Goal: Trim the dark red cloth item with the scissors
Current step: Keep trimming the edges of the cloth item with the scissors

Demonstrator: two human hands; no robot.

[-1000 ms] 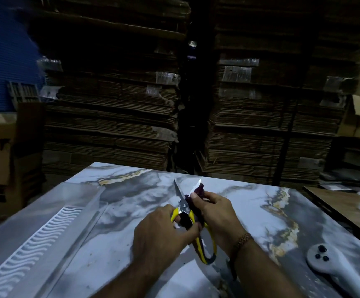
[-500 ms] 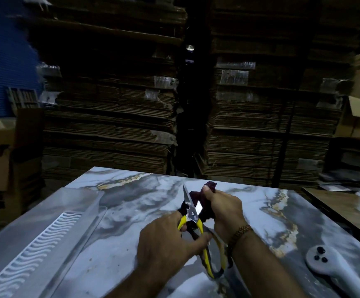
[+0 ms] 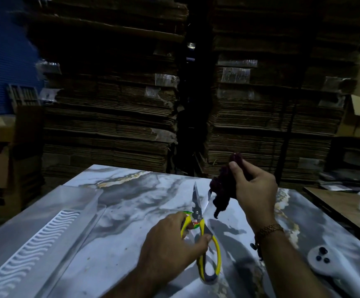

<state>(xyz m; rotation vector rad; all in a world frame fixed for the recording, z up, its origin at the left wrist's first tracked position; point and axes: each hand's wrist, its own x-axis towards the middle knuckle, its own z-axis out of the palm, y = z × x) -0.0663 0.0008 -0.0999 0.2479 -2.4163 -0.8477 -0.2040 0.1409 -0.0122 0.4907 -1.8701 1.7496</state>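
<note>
Above marble table (image 3: 131, 203), cloth (image 3: 222, 190) beside scissors (image 3: 198, 209)

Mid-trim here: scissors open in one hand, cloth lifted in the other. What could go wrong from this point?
1. The right hand pinches the dark red cloth close to the open blades of the scissors; a cut near that grip could nick the fingers.
2. The cloth hangs bunched and limp, so the blades might catch more layers than intended.
3. The scene is dim, making the dark cloth's edge hard to judge.

Scissors (image 3: 198, 214) and cloth (image 3: 222, 190) in hands
</note>
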